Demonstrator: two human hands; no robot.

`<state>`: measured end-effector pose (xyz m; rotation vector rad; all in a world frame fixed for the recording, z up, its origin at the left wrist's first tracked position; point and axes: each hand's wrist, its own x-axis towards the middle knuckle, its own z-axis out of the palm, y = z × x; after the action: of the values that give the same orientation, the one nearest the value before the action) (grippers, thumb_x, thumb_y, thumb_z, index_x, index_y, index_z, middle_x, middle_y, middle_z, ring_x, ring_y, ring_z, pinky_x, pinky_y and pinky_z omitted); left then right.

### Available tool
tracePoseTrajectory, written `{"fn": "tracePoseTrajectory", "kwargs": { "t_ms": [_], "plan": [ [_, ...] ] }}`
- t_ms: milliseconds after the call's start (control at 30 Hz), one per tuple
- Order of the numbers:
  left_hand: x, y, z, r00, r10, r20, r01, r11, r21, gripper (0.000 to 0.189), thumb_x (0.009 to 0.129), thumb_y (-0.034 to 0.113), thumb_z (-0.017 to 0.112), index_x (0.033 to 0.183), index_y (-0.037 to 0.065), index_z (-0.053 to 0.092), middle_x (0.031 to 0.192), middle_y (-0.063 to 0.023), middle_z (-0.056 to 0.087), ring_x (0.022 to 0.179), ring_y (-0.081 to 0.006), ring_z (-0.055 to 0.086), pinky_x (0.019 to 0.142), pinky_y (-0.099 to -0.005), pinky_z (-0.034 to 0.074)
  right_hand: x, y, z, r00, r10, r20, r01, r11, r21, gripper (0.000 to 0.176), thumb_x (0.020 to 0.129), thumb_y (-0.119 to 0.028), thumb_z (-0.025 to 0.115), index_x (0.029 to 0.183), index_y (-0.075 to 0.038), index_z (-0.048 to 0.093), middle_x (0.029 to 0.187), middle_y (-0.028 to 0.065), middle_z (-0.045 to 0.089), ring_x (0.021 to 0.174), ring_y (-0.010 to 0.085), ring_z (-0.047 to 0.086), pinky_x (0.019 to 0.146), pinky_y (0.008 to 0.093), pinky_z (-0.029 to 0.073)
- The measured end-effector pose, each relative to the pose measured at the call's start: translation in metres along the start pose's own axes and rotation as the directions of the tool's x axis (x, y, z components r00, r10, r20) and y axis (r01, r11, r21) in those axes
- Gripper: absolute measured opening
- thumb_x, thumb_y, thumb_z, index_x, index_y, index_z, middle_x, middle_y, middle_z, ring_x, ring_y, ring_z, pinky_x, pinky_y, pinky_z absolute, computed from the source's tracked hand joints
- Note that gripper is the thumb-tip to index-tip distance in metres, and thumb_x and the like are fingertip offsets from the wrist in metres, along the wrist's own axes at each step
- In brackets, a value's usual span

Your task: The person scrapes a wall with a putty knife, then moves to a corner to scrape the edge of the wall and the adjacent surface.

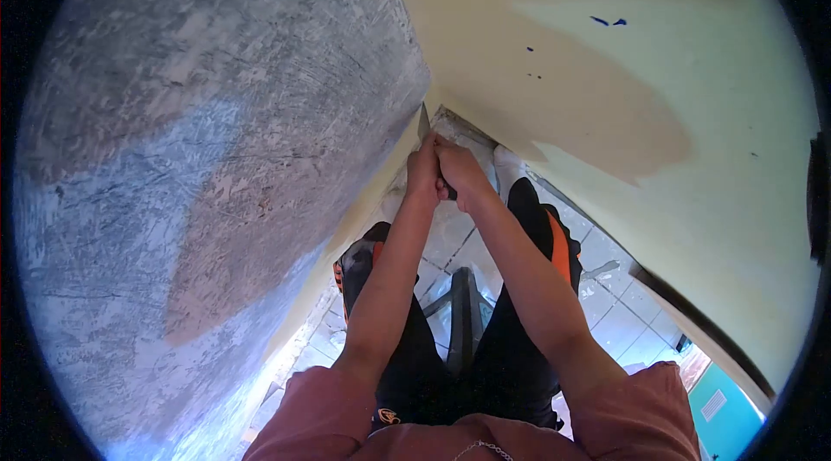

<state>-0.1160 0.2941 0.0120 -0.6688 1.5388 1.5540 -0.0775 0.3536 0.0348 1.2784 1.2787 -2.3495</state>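
Note:
Both hands are together low in the corner, in the middle of the head view. My left hand (422,168) and my right hand (460,168) are wrapped round the dark handle of a scraper (424,122), the handle's end showing below the fingers. Its thin metal blade points up and touches or nearly touches the bottom of the rough grey wall (251,115), where the two walls meet. Most of the handle is hidden by the fingers. To the right stands the smooth cream wall (606,89), with small dark blue marks.
Below are pale floor tiles (619,327) with debris along the wall foot. A dark stool-like frame (465,314) stands between my legs. A dark edge (701,322) runs along the cream wall's foot, with a turquoise surface (725,413) at lower right.

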Motion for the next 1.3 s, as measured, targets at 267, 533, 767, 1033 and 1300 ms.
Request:
{"fn": "tracePoseTrajectory", "kwargs": {
  "t_ms": [267, 533, 767, 1033, 1300],
  "plan": [
    [0.015, -0.015, -0.006, 0.998, 0.047, -0.037, -0.049, 0.996, -0.068, 0.042, 0.079, 0.044, 0.050, 0.056, 0.009, 0.044, 0.040, 0.0006, 0.036, 0.027, -0.0097, 0.032, 0.025, -0.0255, 0.023, 0.004, 0.008, 0.000, 0.999, 0.030, -0.009, -0.030, 0.999, -0.010, 0.036, 0.085, -0.016, 0.036, 0.120, -0.012, 0.047, 0.054, -0.0014, 0.044, 0.035, 0.0077, 0.035, 0.030, 0.0230, 0.027],
    [0.011, -0.017, 0.001, 0.995, 0.075, -0.066, -0.082, 0.990, -0.115, 0.041, 0.079, 0.043, 0.051, 0.055, 0.010, 0.043, 0.040, 0.0012, 0.036, 0.027, -0.0090, 0.031, 0.024, -0.0245, 0.022, -0.001, 0.002, -0.002, 0.998, 0.061, -0.022, -0.062, 0.998, -0.024, 0.037, 0.085, -0.015, 0.037, 0.120, -0.012, 0.047, 0.053, -0.0008, 0.044, 0.035, 0.0085, 0.036, 0.031, 0.0240, 0.028],
    [0.004, -0.004, 0.006, 0.997, 0.018, -0.077, -0.022, 0.998, -0.053, 0.039, 0.079, 0.041, 0.050, 0.057, 0.009, 0.045, 0.041, 0.0012, 0.036, 0.026, -0.0095, 0.029, 0.024, -0.0249, 0.021, 0.001, -0.003, 0.000, 0.999, 0.038, -0.006, -0.038, 0.999, -0.016, 0.032, 0.084, -0.015, 0.037, 0.113, -0.010, 0.051, 0.054, 0.0001, 0.044, 0.037, 0.0087, 0.037, 0.031, 0.0245, 0.028],
    [-0.005, -0.001, 0.011, 0.998, 0.021, -0.064, -0.024, 0.998, -0.054, 0.038, 0.080, 0.042, 0.048, 0.063, 0.008, 0.049, 0.042, 0.0011, 0.036, 0.027, -0.0093, 0.031, 0.024, -0.0248, 0.021, -0.001, -0.009, -0.004, 0.998, 0.062, 0.006, -0.061, 0.996, -0.058, 0.032, 0.085, -0.015, 0.036, 0.112, -0.010, 0.052, 0.054, 0.0004, 0.044, 0.037, 0.0087, 0.037, 0.031, 0.0245, 0.027],
    [0.011, -0.002, 0.005, 0.998, -0.017, -0.067, 0.014, 0.999, -0.038, 0.035, 0.078, 0.043, 0.054, 0.060, 0.014, 0.045, 0.042, 0.0036, 0.036, 0.027, -0.0083, 0.028, 0.025, -0.0226, 0.019, 0.014, 0.004, -0.004, 1.000, -0.006, -0.005, 0.006, 1.000, -0.023, 0.035, 0.085, -0.017, 0.038, 0.118, -0.012, 0.048, 0.053, -0.0006, 0.044, 0.035, 0.0091, 0.036, 0.031, 0.0246, 0.027]
  ]
}}
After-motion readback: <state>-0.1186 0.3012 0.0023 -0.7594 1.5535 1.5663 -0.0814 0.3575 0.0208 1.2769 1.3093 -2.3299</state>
